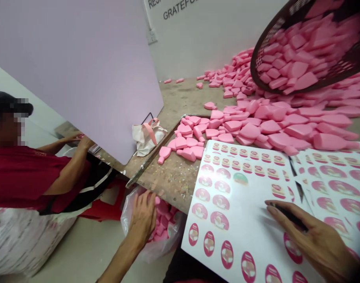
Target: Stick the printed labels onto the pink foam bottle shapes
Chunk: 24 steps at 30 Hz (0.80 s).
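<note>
My left hand [143,217] rests at the mouth of a clear plastic bag [133,224] with its fingers on the pink foam sponges [161,220] inside, just below the wooden table's edge. My right hand [305,232] lies over a white sticker sheet [245,220] printed with pink oval and round labels. It grips a thin black pen-like tool [289,216], whose tip is hidden by the fingers. More sheets [336,184] overlap at the right. A heap of heart-shaped pink sponges [256,129] lies beyond the sheets.
A tilted dark mesh basket [303,47] full of sponges hangs at the top right. A co-worker in a red shirt [26,173] works at the left beside a tall lilac board [79,70]. A cloth tote bag [147,137] sits on the worktop.
</note>
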{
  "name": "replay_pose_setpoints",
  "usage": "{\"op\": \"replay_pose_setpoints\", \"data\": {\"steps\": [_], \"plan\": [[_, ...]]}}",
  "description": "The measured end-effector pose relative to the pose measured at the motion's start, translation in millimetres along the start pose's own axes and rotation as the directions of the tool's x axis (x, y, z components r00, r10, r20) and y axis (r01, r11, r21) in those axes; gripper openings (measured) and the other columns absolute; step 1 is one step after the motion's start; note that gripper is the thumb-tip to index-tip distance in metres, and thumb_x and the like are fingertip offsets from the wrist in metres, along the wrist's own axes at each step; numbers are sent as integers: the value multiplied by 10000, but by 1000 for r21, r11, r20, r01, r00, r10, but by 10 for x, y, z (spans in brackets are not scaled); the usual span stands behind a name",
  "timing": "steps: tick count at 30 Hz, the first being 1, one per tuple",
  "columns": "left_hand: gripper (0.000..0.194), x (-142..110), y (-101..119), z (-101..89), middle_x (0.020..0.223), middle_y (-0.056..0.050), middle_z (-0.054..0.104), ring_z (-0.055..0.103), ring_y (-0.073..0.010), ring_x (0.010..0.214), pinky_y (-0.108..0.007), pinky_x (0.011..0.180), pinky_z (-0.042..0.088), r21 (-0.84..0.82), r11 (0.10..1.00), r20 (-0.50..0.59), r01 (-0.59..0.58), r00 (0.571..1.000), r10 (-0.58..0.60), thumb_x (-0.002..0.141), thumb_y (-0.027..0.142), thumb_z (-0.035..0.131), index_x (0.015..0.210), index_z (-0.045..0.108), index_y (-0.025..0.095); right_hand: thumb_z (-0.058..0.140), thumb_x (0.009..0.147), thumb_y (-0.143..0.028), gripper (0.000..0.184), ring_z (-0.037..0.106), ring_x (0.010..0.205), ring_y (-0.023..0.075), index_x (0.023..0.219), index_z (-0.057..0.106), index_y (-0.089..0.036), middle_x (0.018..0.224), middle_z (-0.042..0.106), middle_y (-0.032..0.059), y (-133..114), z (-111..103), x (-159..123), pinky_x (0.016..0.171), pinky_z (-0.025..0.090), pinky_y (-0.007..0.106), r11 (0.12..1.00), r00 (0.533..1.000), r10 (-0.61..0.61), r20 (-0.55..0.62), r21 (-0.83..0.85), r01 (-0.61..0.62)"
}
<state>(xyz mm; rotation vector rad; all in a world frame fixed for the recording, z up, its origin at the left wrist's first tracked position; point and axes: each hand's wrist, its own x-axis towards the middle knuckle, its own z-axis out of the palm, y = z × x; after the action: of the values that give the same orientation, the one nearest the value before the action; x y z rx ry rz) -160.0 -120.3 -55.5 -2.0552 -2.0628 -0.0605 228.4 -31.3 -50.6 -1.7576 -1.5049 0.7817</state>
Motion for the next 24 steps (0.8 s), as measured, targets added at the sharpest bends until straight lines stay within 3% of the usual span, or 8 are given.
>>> {"op": "replay_pose_setpoints", "data": {"steps": [3, 6, 8, 11, 13, 16, 19, 24], "plan": [[352, 139, -64, -225, 1224, -183, 568, 526, -327, 1102, -512, 984, 366, -64, 997, 20, 38, 999, -37, 832, 188, 450, 1156, 575, 129, 647, 601, -659, 399, 686, 791, 310, 819, 721, -333, 911, 732, 78, -113, 69, 33, 680, 557, 425, 1000, 997, 26, 79, 5, -26], [302, 731, 149, -343, 1034, -125, 659, 607, -269, 977, -387, 864, 446, -375, 917, 108, 139, 988, -106, 896, 268, 406, 1125, 579, 174, 608, 619, -678, 454, 684, 787, 294, 832, 717, -292, 902, 732, 63, -234, 106, 39, 692, 560, 407, 1000, 999, -15, 47, -3, 15], [331, 1236, 366, -310, 855, -110, 692, 650, -263, 874, -348, 812, 450, -565, 743, 234, 359, 933, -274, 896, 383, 448, 1097, 580, 156, 601, 640, -665, 449, 683, 808, 282, 841, 712, -280, 901, 732, 55, -268, 98, 13, 691, 559, 374, 1000, 999, -24, 21, -4, 24], [483, 1886, 657, -157, 917, -219, 690, 655, -310, 945, -361, 802, 446, -611, 664, 267, 431, 902, -340, 924, 477, 339, 1048, 581, 77, 607, 664, -639, 430, 679, 773, 259, 854, 704, -266, 871, 729, 51, -243, 31, -66, 685, 554, 345, 1000, 1000, -22, -2, -12, 22], [529, 2145, 781, -56, 988, -283, 669, 640, -348, 999, -380, 810, 444, -623, 640, 276, 450, 892, -359, 897, 500, 388, 1076, 560, 34, 592, 707, -619, 410, 672, 779, 243, 882, 693, -263, 876, 724, 43, -212, -36, -118, 698, 546, 329, 999, 1000, -28, 13, -18, 28], [480, 2255, 851, 23, 1043, -313, 649, 624, -382, 1028, -393, 807, 445, -646, 607, 290, 463, 884, -366, 797, 378, 571, 1108, 542, 13, 550, 778, -588, 384, 653, 806, 219, 943, 663, -260, 912, 710, 33, -200, -121, -124, 694, 522, 299, 999, 999, -29, 40, -16, 30], [467, 2125, 854, 2, 1073, -298, 645, 607, -392, 1051, -406, 818, 443, -682, 574, 275, 453, 886, -374, 711, 246, 631, 1116, 552, 27, 473, 840, -572, 378, 609, 664, 186, 957, 611, -240, 796, 679, 26, -222, -126, 21, 589, 475, 288, 1000, 998, -15, 58, -10, 16], [411, 1736, 1051, -123, 1032, -135, 686, 649, -266, 922, -315, 731, 500, -825, 430, 228, 366, 913, -339, 779, 388, 578, 1082, 607, 112, 454, 880, -457, 261, 593, 737, 195, 852, 560, -221, 808, 661, 33, -199, 88, 468, 668, 416, 308, 968, 981, -189, -28, -170, 182]]}}
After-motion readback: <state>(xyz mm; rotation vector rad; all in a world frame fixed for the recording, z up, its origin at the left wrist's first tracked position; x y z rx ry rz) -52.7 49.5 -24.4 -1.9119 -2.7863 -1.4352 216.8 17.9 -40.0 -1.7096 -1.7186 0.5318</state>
